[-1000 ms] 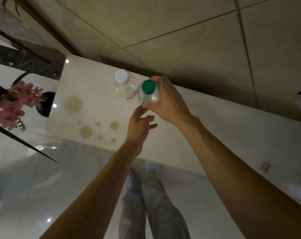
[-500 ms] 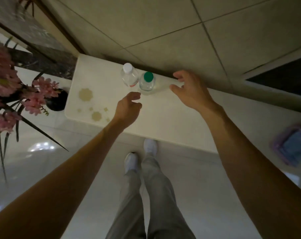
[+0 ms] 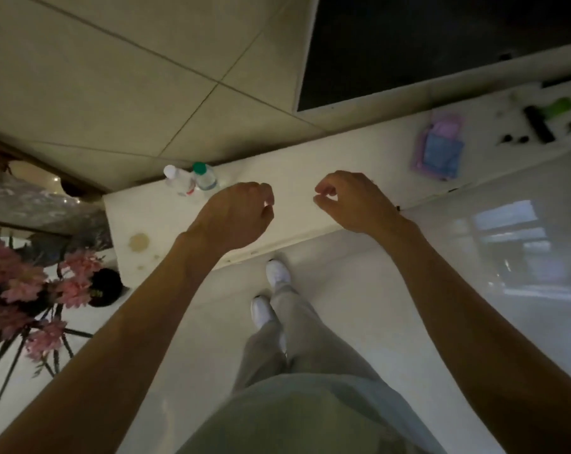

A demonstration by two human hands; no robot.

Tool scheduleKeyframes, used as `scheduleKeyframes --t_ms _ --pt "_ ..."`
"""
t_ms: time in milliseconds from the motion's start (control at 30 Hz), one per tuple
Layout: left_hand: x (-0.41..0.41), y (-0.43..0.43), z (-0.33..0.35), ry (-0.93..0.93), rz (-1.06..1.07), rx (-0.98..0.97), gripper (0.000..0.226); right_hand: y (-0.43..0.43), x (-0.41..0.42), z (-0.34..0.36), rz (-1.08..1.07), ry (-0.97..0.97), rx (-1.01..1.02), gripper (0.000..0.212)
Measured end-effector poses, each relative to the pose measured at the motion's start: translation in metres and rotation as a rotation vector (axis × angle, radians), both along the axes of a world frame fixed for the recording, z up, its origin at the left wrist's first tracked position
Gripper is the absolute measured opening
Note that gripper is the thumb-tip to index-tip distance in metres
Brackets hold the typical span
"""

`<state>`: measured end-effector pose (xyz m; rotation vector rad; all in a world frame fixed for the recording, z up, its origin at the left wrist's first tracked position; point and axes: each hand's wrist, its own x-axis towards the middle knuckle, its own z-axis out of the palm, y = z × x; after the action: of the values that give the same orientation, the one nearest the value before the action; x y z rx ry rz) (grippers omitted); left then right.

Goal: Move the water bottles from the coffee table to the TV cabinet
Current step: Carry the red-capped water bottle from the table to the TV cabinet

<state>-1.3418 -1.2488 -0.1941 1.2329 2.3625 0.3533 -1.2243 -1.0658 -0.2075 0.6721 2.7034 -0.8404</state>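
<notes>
Water bottles (image 3: 206, 181) apparently upright, caps up; left hand (image 3: 235, 214), right hand (image 3: 353, 204) slack, empty.

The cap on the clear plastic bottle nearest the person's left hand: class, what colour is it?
The bottle's round cap is green, clearest in the head view.

The white-capped bottle (image 3: 176, 180) is clear with a red band on its label, and the green-capped bottle (image 3: 204, 178) is clear too. The cabinet top (image 3: 294, 165) is cream, blotched with round tan stains (image 3: 138, 241). The wall tiles (image 3: 114, 77) are beige with dark joints, the screen (image 3: 441, 44) black, the flowers (image 3: 76, 285) pink, the packet (image 3: 439, 149) purple and blue, the shoes (image 3: 277, 271) white, the trousers (image 3: 310, 371) pale grey
</notes>
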Motion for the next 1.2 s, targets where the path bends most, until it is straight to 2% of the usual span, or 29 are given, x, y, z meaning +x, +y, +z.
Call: scheduleKeyframes --t_ms 267,500,700,933,1200 --pt "0.104 0.067 0.041 -0.022 -0.245 -0.04 0.023 0.017 0.125 0.043 -0.26 -0.014 -0.021 0.029" --pt "0.212 0.137 0.064 0.093 -0.496 -0.084 0.028 0.053 0.259 0.064 -0.393 -0.002 0.083 0.029" --pt "0.353 0.21 0.075 0.096 -0.638 -0.094 0.028 0.09 0.437 0.067 -0.581 -0.027 0.094 0.028" --pt "0.527 0.291 0.087 0.104 -0.945 -0.066 0.028 0.103 0.65 0.068 -0.938 -0.114 0.088 0.03" --pt "0.694 0.33 0.093 0.163 -1.364 0.0 0.028 0.07 0.792 0.078 -1.294 -0.106 0.07 0.031"
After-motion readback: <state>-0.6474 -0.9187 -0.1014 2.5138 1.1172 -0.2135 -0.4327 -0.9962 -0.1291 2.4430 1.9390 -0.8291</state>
